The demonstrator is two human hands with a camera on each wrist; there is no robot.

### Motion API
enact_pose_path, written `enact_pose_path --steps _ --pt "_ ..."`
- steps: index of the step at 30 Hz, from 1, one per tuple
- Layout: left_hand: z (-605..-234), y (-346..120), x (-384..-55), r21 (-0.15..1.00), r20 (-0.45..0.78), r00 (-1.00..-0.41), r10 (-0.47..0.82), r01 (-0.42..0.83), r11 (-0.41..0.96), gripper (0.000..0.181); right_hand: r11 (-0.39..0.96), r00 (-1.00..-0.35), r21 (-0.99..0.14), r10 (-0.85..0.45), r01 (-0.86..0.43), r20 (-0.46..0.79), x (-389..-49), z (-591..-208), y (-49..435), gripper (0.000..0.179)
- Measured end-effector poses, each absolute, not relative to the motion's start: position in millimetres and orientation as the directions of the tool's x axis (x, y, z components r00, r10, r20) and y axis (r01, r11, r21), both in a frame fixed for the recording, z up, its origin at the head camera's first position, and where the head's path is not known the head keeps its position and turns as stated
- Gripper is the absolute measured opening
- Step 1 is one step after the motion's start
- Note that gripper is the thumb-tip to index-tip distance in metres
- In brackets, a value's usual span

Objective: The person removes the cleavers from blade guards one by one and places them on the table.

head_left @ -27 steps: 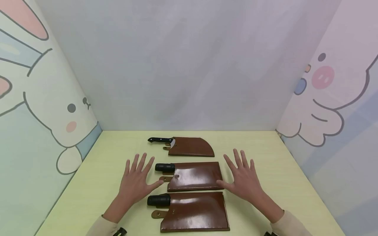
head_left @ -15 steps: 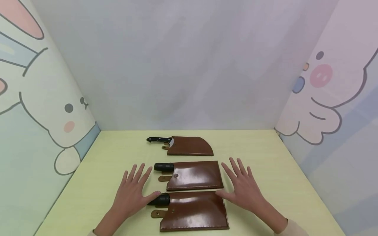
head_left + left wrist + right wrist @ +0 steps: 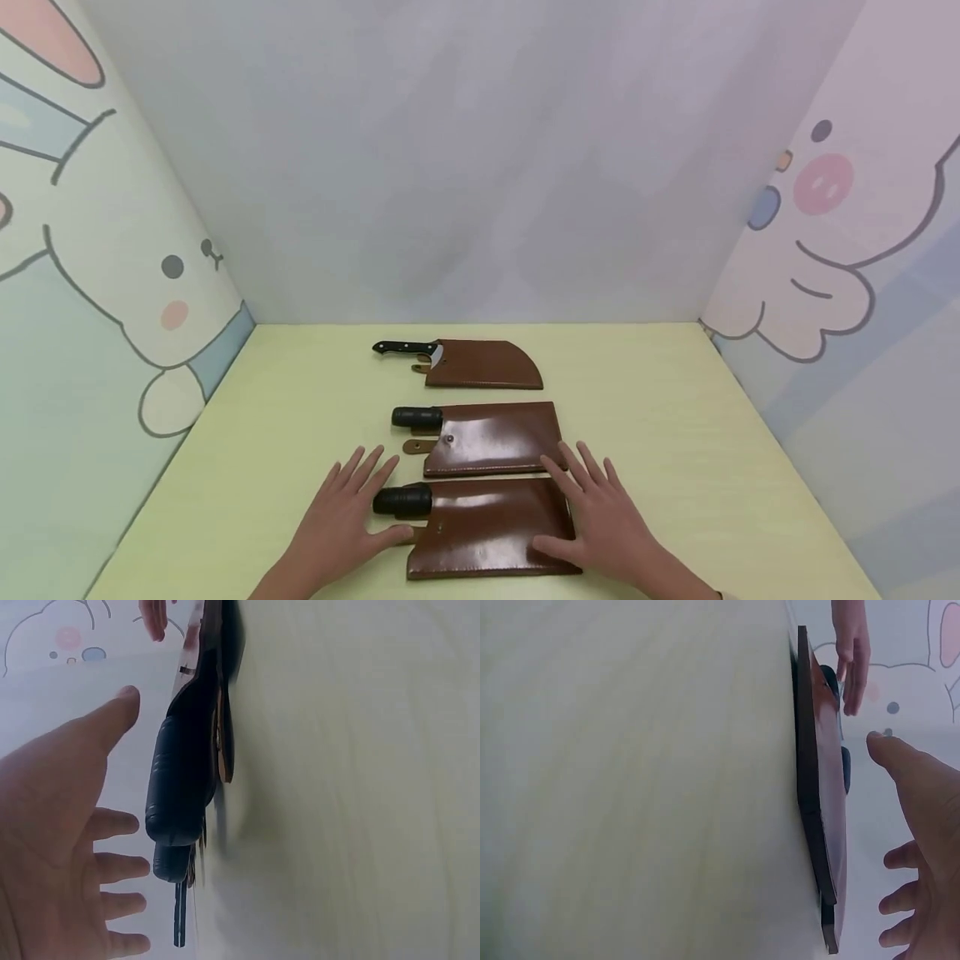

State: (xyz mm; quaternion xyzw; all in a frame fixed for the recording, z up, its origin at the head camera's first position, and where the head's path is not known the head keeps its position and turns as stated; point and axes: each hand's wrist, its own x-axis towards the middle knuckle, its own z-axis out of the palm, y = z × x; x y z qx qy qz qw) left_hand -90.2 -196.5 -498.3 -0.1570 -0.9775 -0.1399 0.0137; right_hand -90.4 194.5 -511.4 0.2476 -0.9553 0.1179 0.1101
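Observation:
Three knives in brown leather sheaths lie one behind another on the table. Over the left end of the nearest sheathed cleaver (image 3: 487,533) my left hand (image 3: 337,521) is spread, its thumb overlapping the strap in the head view. In the left wrist view, that hand stays apart from the black handle (image 3: 176,780). My right hand (image 3: 603,525) hovers at the sheath's right end, fingers spread, and the right wrist view shows it above the sheath edge (image 3: 806,742). The middle sheathed cleaver (image 3: 498,437) has a black handle too. Neither hand holds anything.
At the back lies a knife with a riveted black handle (image 3: 405,347) in a curved brown sheath (image 3: 486,365). The pale yellow table (image 3: 645,375) meets a grey back wall (image 3: 480,208); cartoon-printed side walls stand left and right.
Both hands have moved back toward the person, from beside the middle cleaver to over the nearest one. They have also come down, still spread. The knives have stayed in place.

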Motion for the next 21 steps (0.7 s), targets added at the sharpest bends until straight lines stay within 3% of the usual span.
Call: enact_pose_path --steps 11,21 --pt "-496.9 -191.9 -93.0 0.392 -0.035 -0.939 0.343 0.303 0.868 0.098 0.810 -0.834 -0.201 -0.520 -0.550 0.186 -81.4 -517.3 188.6 0.112" --pt "-506.6 -193.1 -95.6 0.407 0.026 -0.909 0.417 0.390 0.826 0.087 0.798 -0.820 -0.190 -0.563 -0.572 0.104 -81.3 -515.6 186.6 0.123"
